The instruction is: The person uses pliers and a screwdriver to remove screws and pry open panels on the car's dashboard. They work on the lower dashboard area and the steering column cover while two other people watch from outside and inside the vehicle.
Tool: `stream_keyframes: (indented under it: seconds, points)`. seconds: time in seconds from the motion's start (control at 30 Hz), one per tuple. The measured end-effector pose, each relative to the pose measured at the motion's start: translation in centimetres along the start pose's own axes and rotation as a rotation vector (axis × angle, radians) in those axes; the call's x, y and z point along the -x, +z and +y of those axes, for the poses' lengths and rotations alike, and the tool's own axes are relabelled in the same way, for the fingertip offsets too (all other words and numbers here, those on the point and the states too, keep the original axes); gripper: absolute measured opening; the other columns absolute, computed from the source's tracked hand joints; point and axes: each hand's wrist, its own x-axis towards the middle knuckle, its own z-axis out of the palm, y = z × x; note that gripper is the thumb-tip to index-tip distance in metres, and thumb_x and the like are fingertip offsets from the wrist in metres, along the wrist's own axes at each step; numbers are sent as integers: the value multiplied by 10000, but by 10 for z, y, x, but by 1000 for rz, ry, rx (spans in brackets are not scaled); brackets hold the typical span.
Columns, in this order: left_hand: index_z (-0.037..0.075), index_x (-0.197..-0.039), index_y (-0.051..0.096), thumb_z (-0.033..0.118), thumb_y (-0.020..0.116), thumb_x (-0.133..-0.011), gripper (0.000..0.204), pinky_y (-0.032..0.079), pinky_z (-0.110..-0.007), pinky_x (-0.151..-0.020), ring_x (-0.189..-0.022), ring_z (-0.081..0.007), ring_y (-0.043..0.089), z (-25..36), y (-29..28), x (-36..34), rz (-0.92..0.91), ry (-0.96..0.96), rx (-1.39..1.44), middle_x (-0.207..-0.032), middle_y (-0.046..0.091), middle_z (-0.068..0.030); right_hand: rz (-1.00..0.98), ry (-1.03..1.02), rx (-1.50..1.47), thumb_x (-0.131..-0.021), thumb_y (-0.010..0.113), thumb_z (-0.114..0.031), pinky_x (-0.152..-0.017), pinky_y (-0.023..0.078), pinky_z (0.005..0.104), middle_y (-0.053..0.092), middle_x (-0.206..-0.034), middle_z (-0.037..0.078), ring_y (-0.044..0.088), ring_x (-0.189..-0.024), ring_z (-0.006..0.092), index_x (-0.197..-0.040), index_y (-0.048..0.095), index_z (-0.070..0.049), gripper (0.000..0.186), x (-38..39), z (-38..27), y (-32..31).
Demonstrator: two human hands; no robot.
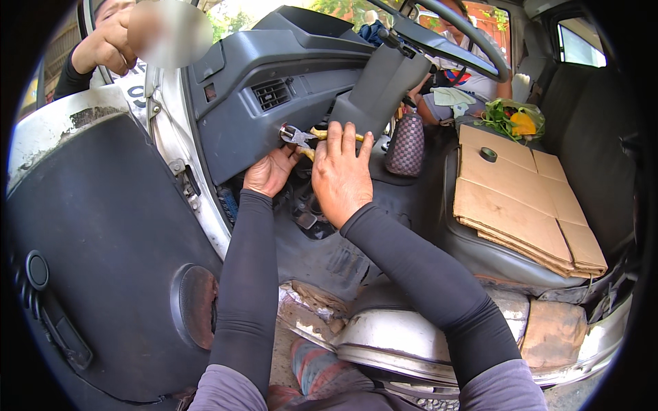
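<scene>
Pliers with yellow handles (319, 133) are at the lower dashboard panel (236, 147), their metal jaws at a small metal piece on its face. My right hand (343, 175) is on the handles, palm down, its fingers laid over them. Just below the jaws, my left hand (269, 172) is palm up at the panel's lower edge with its fingers bent upward. What its fingertips grip is hidden. Dark pedals (306, 219) show beneath my hands.
The steering wheel (473, 41) and column cover (384, 85) rise at the upper right. Folded cardboard (514, 198) with a tape roll (488, 155) covers the seat. The open door (110, 253) stands left. A person's hand (106, 44) is beyond the windscreen pillar; another person (473, 85) is opposite.
</scene>
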Motion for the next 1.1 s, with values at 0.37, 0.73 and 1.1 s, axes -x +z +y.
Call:
stream_keyframes:
  seconds: [0.37,0.73,1.1]
  points:
    - [116,-1344,694,341,906,-881,557,529,-485,-1094,-1177,-275,680,1,15,-3,63,9,21,-1194,765,-37,-679,98,-755,-871,701,-183,-925,535,513,689,-1157,262,681,-1101,381,-1108,723,106,374,-28,8,-33]
    - [109,-1348,673,318,879,-912,525,525,-457,-1088,-1253,-234,636,4,9,1,-2,-19,29,-1329,701,-27,-143,-16,-296,-867,671,-135,-1122,420,717,501,-1444,328,505,-1382,490,-1231,642,123,448,6,5,-7]
    - [145,-1380,681,374,864,-911,553,476,-507,-1180,-1369,-258,586,4,6,2,-24,-18,8,-1427,674,-5,34,-30,-164,-938,637,-160,-1156,408,679,524,-1419,282,508,-1385,449,-1216,662,99,380,1,3,5]
